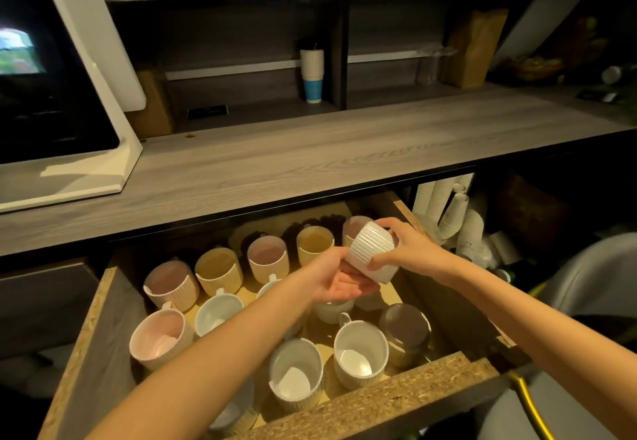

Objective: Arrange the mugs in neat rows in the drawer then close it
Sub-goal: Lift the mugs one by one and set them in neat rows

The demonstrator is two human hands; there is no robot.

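Head view: drawer [375, 398] pulled out below the counter [310, 160], chipboard front edge nearest the camera. White ribbed mug [372, 250] raised above the drawer's far right corner, tilted on its side, clear of the mugs below. Right hand [410, 250] clasping the mug from the right, thumb and fingertips pressed on the ribbed wall. Left hand [336, 279] cupped palm-up beneath the mug, fingers curled loosely against its lower side, sharing the hold. Along the far edge of the drawer, upright in a row: mauve mug [170, 283], tan mug [218, 270], second mauve mug [268, 258], second tan mug [314, 243]; a further mug behind the raised one, mostly hidden. Near the left edge: pink mug [160, 338] upright, pale mug [217, 312] just beside it toward the centre. Against the front edge: two white mugs [296, 372] [360, 353] upright, side by side. In the front right corner: dark brown mug [405, 333] inverted, base up. Other mugs under the forearms partly hidden; count cannot be told. On the counter's left end: white appliance [69, 150] with a dark panel. In the shelf behind the counter: stack of paper cups [312, 76]. Right of the drawer: sleeves of white paper cups [448, 208].
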